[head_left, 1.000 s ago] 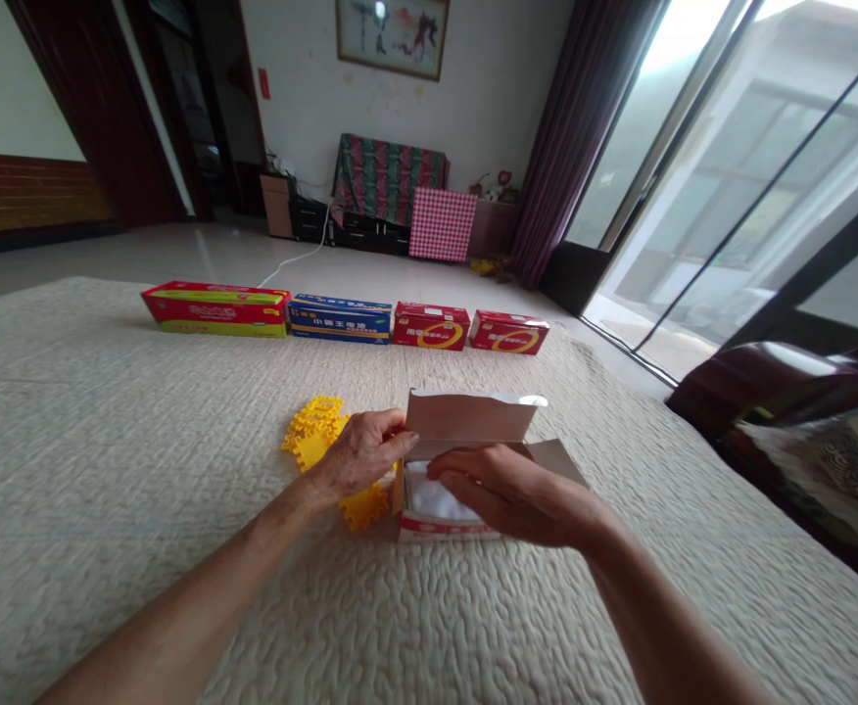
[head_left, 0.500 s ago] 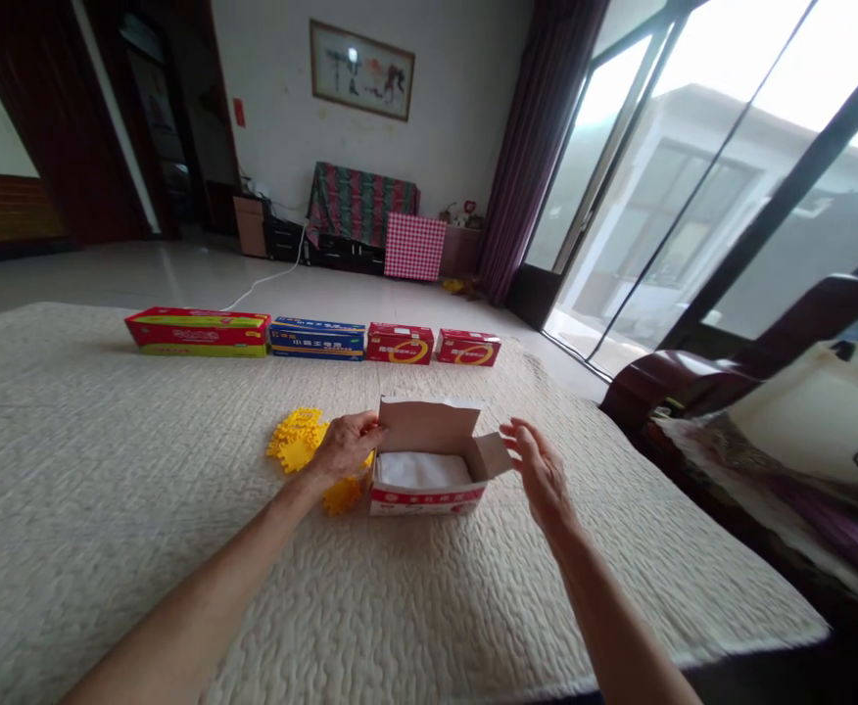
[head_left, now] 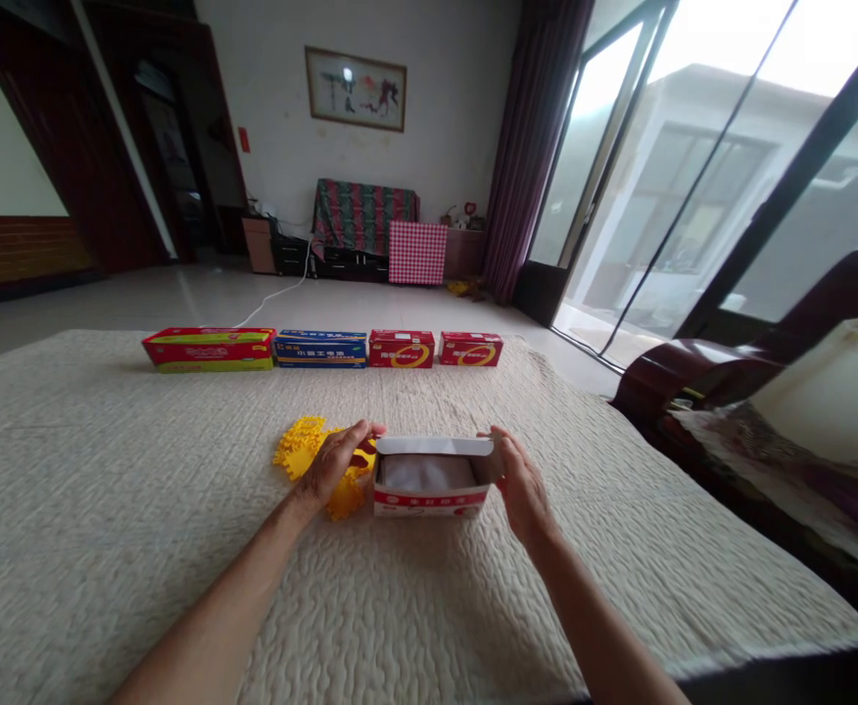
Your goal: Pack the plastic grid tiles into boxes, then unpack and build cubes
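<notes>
A small red-and-white cardboard box [head_left: 429, 499] lies on the cream quilted cover [head_left: 106, 509] in front of me. Its lid is folded partly down over white contents [head_left: 429, 473]. My left hand [head_left: 335, 460] rests at the box's left end, fingers stretched toward the lid's corner, over a heap of yellow plastic pieces [head_left: 304, 452]. My right hand [head_left: 521, 482] presses the box's right end flap with fingers apart and holds nothing.
Several boxes stand in a row at the cover's far edge: a long red one [head_left: 209, 349], a blue one [head_left: 320, 349] and two small red ones [head_left: 401, 349] [head_left: 471, 349]. A dark wooden armchair [head_left: 752, 392] is at the right, glass doors behind it.
My right hand came out of the box, swung right, then returned to the right end flap. The upright lid has folded down over the box. The view tilted up a little.
</notes>
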Tool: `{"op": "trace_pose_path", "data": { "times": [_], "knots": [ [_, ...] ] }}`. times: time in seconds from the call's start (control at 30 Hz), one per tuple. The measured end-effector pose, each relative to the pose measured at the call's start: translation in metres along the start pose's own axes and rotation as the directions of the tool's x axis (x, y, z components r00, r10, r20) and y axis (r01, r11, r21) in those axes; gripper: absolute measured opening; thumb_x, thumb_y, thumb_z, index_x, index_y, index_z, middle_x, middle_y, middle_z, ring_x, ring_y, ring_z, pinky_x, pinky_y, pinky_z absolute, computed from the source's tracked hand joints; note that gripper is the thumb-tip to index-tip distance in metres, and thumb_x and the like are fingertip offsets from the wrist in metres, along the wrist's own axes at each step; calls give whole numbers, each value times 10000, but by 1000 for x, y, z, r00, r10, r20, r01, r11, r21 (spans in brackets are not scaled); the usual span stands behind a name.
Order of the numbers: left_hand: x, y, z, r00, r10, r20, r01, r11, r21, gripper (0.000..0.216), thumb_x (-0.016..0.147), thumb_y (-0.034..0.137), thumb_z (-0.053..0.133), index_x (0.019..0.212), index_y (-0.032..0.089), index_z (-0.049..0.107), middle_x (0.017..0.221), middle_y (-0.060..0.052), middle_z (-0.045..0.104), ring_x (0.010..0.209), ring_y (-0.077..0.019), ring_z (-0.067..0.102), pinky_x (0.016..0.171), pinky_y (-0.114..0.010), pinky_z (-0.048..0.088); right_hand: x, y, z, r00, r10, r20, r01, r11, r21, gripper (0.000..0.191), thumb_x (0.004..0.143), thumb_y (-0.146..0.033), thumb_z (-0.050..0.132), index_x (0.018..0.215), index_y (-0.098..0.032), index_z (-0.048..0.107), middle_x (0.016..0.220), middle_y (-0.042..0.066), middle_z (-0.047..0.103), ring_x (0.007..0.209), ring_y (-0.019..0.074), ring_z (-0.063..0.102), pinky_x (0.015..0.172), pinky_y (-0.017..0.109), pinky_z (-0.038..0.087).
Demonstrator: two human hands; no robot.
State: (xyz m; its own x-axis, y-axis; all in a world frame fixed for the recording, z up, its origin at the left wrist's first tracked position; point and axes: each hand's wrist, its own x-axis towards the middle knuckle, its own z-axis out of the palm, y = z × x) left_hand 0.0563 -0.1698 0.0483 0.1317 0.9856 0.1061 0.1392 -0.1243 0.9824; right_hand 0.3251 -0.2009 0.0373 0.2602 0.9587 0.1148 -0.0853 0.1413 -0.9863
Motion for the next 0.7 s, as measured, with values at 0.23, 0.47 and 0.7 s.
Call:
{"op": "trace_pose_path", "data": {
  "times": [0.23, 0.47, 0.7],
  "knots": [
    [5, -4, 4, 982, -11, -189, 35, 992, 121, 567, 819, 611, 439, 1007, 156, 718, 1102, -116, 716, 1049, -262, 635, 816, -334, 505, 4, 1, 3, 1000, 14, 15, -13, 999, -45, 618, 833, -604, 507, 1302, -201, 525, 1310, 117, 615, 1110, 271, 613, 756, 332, 533],
    [7, -10, -12, 989, -82, -120, 80, 997, -18, 439, 760, 418, 544, 1103, 167, 651, 759, -21, 684, 644, -170, 619, 574, -263, 451, -2, -4, 5, 992, -125, 30, 128, 982, -136, 642, 751, -379, 568, 1360, -218, 444, 1379, 134, 548, 1111, 258, 596, 858, 378, 504],
    [3, -9, -5, 997, 20, -69, -36, 969, -246, 623, 723, 457, 669, 1264, 176, 541, 793, 7, 641, 632, -112, 579, 597, -218, 436, 10, -11, 13, 974, -223, -40, 206, 945, -254, 523, 727, -458, 636, 1173, -200, 545, 1229, 123, 627, 1127, 253, 579, 960, 409, 441]
  ]
}}
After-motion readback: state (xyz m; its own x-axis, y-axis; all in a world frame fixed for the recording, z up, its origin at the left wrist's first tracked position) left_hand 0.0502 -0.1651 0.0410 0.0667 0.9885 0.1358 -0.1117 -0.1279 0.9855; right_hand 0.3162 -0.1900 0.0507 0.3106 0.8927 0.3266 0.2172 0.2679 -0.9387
